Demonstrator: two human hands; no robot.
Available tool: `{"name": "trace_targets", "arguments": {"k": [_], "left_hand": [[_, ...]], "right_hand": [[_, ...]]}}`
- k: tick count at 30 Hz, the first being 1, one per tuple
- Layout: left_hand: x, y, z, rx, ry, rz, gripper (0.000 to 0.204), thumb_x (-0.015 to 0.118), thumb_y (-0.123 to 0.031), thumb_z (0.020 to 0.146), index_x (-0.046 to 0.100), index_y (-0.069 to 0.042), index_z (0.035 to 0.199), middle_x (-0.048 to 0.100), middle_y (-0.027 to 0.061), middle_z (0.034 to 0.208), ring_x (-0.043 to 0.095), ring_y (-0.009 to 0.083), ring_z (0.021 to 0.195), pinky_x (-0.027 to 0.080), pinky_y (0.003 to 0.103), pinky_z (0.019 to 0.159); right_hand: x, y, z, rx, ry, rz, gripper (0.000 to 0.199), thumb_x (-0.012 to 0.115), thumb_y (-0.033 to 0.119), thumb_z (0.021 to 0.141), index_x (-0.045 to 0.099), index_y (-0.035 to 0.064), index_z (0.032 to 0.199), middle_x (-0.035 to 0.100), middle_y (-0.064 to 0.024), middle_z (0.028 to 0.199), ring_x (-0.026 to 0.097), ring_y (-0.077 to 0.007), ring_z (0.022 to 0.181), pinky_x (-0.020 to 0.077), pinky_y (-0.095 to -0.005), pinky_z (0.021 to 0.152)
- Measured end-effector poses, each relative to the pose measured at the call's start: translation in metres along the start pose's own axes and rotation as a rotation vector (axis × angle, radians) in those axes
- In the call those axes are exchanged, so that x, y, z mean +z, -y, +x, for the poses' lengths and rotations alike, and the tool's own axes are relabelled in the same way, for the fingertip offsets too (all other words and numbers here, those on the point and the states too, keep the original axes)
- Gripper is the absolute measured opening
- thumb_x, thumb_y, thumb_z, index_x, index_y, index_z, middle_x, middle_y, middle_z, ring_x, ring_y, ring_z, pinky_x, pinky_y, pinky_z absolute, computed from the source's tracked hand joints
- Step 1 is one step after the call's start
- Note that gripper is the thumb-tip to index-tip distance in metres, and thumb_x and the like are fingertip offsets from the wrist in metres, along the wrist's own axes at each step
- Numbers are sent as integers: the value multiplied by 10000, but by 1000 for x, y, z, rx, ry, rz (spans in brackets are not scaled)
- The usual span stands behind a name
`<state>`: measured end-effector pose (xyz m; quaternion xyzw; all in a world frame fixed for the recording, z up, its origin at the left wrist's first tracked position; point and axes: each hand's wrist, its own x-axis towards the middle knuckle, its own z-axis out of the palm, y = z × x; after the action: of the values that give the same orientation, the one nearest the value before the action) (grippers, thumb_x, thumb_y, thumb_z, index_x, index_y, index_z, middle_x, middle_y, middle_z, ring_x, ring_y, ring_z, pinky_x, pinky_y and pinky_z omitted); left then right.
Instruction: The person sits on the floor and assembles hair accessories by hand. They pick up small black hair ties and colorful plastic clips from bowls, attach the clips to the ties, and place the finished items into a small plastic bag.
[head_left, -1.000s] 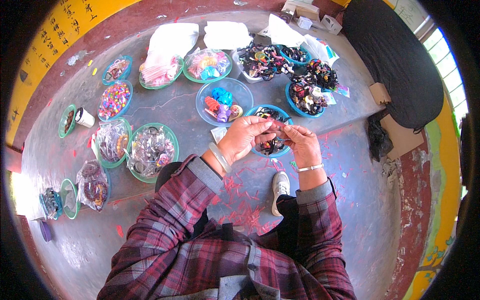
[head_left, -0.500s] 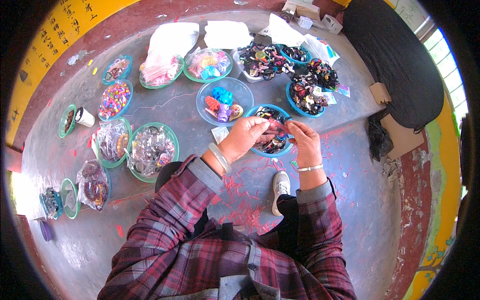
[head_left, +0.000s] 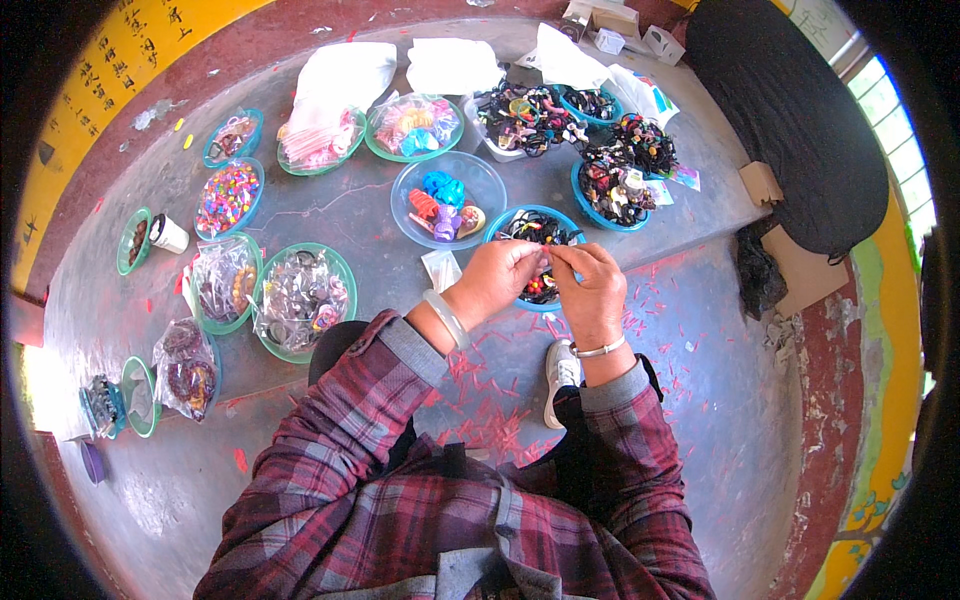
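My left hand (head_left: 497,278) and my right hand (head_left: 592,290) meet at the fingertips over the near side of a blue bowl (head_left: 493,232) of dark hair ties (head_left: 540,228). Both are closed in a pinch. Whatever lies between the fingers is too small and too hidden to name; only a trace of red shows there. Some red and yellow beaded pieces (head_left: 541,288) show in the bowl beneath my hands. Just beyond, to the left, a clear blue basin (head_left: 404,207) holds blue, red and purple hair accessories (head_left: 445,195).
Bowls of dark hair ties (head_left: 615,188) stand at the far right. Green bowls with bagged accessories (head_left: 303,300) are on the left, near a bowl of colourful beads (head_left: 228,198). Pink packets (head_left: 322,140) and white bags (head_left: 345,75) lie farther back. Red scraps (head_left: 490,425) litter the floor by my shoe (head_left: 562,370).
My hands have come together at the fingertips, the right one moving left and slightly nearer. The pinkish see-through piece stretched between them before is no longer plainly visible.
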<state>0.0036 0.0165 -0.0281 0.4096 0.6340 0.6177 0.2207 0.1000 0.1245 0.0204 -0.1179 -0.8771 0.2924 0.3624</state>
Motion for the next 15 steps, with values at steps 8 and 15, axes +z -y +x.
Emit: {"name": "trace_targets", "arguments": {"k": [8, 15], "left_hand": [[2, -1, -1, 182, -20, 246, 201, 517, -39, 823, 589, 13, 1004, 625, 149, 874, 623, 212, 805, 490, 288, 699], [5, 0, -1, 276, -23, 337, 205, 529, 1, 771, 593, 8, 966, 614, 182, 864, 602, 314, 810, 482, 341, 701]], "right_hand": [[1, -2, -1, -156, 15, -207, 52, 622, 108, 690, 649, 82, 726, 584, -70, 695, 566, -263, 668, 444, -366, 610], [1, 5, -2, -198, 107, -395, 45, 578, 133, 702, 578, 99, 673, 543, -54, 692, 542, -252, 696, 421, -368, 635]]}}
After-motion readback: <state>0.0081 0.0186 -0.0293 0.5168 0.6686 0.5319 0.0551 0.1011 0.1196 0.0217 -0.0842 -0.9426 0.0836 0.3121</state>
